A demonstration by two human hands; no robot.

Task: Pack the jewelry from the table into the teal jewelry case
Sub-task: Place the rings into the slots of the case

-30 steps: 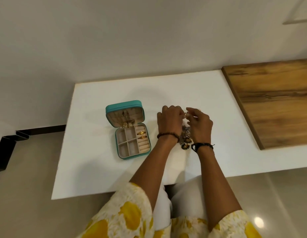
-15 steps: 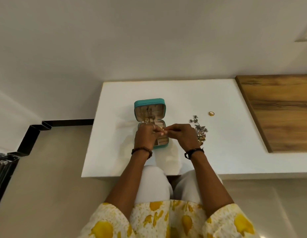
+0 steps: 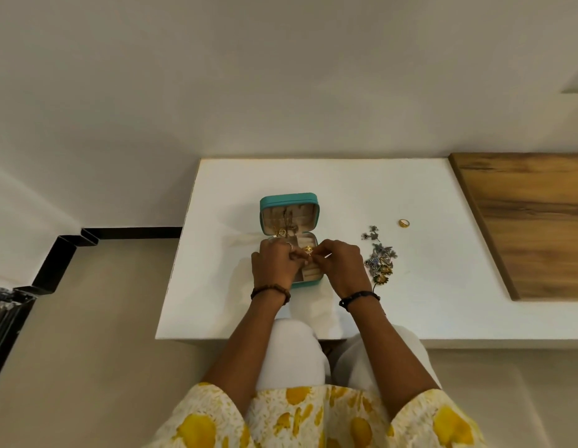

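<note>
Teal on the outside and pale beige inside, the jewelry case (image 3: 289, 202) sits open on the white table (image 3: 426, 305), toward its left half, with the lid standing up at the far side and the tray lying near the person. Small gold pieces (image 3: 282, 232) hang or rest against the lining of the lid. The tray's ring rolls (image 3: 311, 272) show on its right side; the rest of the tray is covered.

Both hands meet over the tray. The left hand (image 3: 276, 263) has its fingers curled together and the right hand (image 3: 341, 265) pinches its fingertips toward it, and between them sits a small gold item (image 3: 308, 249). Which hand actually grips it cannot be told. A brown bead bracelet (image 3: 271, 291) circles the left wrist and a dark one (image 3: 358, 297) the right.

To the right of the case, just beside the right hand, lies a heap of silver and coloured jewelry (image 3: 379, 258), trailing toward the far side. A gold ring (image 3: 403, 223) lies alone on the table, farther right and farther away. A wooden board (image 3: 533, 221) covers the right end of the table. Yellow-flowered sleeves (image 3: 313, 418) and white trousers (image 3: 291, 350) fill the near edge.
</note>
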